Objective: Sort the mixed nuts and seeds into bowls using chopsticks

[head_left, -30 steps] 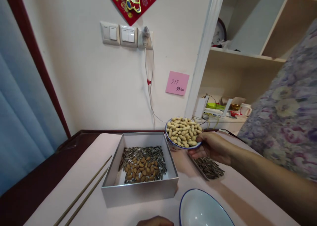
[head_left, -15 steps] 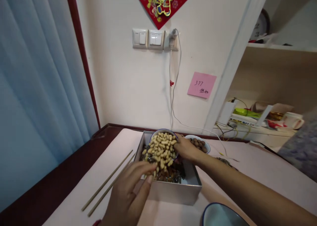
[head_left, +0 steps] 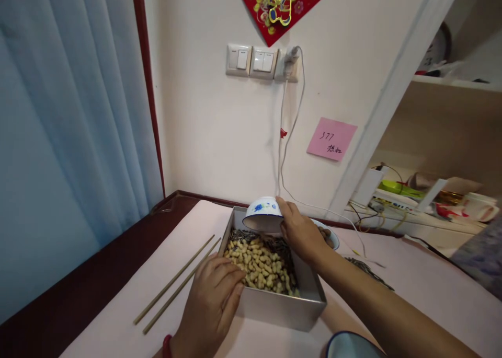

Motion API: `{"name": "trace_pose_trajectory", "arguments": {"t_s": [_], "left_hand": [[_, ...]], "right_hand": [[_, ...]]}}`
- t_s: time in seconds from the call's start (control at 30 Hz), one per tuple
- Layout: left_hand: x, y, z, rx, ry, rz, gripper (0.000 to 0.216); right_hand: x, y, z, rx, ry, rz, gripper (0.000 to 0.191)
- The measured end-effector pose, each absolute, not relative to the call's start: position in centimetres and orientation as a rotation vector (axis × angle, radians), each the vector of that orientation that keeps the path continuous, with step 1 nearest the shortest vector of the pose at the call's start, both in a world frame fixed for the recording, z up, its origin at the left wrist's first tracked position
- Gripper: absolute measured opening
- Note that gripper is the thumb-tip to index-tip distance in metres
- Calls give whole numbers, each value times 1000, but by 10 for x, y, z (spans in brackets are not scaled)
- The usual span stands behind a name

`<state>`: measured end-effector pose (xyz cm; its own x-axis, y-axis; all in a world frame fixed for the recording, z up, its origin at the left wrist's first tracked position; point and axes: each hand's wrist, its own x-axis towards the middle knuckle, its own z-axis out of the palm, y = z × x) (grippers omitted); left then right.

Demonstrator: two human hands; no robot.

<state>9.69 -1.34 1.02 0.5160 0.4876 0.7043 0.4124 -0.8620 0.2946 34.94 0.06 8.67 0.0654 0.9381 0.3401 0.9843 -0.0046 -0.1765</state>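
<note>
Evidently, the right hand grips a flowered bowl, tipped above peanuts in a box between both hands. The left hand curves at its edge, grip unclear; two sticks lie just beyond.

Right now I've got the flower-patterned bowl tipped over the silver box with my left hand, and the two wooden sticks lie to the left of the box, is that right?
Not quite: the hand is wrong. The head view shows your right hand holding the flower-patterned bowl tipped over the silver box; the two wooden sticks do lie to its left.
</note>
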Motion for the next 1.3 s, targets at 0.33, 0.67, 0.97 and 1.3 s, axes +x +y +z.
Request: {"name": "trace_pose_trajectory", "arguments": {"t_s": [0.33, 0.67, 0.97, 1.3], "left_hand": [[92, -7, 9, 2796, 679, 1323, 31], [90, 3, 4, 2859, 644, 1308, 23], [86, 24, 0, 2945, 559, 1357, 8], [62, 50, -2, 3042, 604, 1306, 15]], "right_hand": [[375, -20, 122, -1723, -1403, 118, 57], [436, -117, 108, -1652, -765, 802, 46], [446, -145, 56, -1710, -657, 1069, 70], [439, -138, 33, -1732, -652, 1169, 56]]}}
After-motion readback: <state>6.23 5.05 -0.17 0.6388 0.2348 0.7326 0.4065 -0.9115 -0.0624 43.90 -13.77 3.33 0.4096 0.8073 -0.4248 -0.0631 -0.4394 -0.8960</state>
